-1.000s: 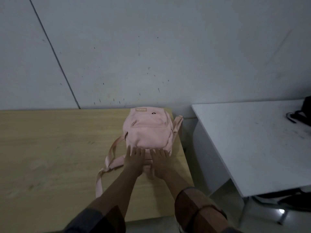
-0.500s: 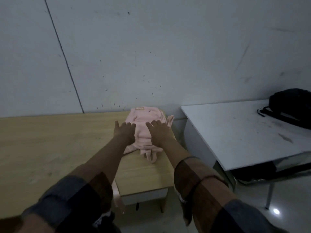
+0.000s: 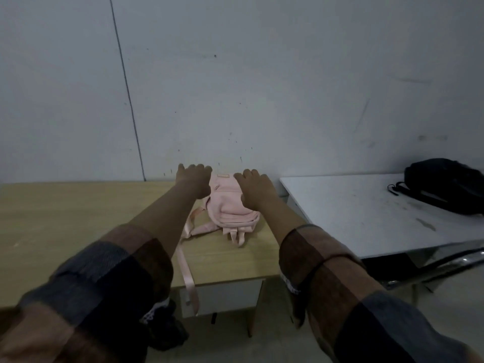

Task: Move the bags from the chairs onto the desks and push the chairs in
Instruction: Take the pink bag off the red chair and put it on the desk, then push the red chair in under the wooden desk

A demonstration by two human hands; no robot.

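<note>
While the small pink fabric backpack (image 3: 230, 205) lies on the pale wooden desk (image 3: 78, 218) by the wall, the left hand (image 3: 195, 179) and right hand (image 3: 255, 189) spread open-fingered above it, gripping nothing; a black backpack (image 3: 445, 184) sits on the white desk (image 3: 366, 213)

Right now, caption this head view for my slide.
Both hands, left and right, press the pink backpack on the wooden desk.

Both hands — left (image 3: 195, 180), right (image 3: 255, 191) — hover spread over the pink backpack (image 3: 231, 209) on the wooden desk (image 3: 78, 205).
</note>
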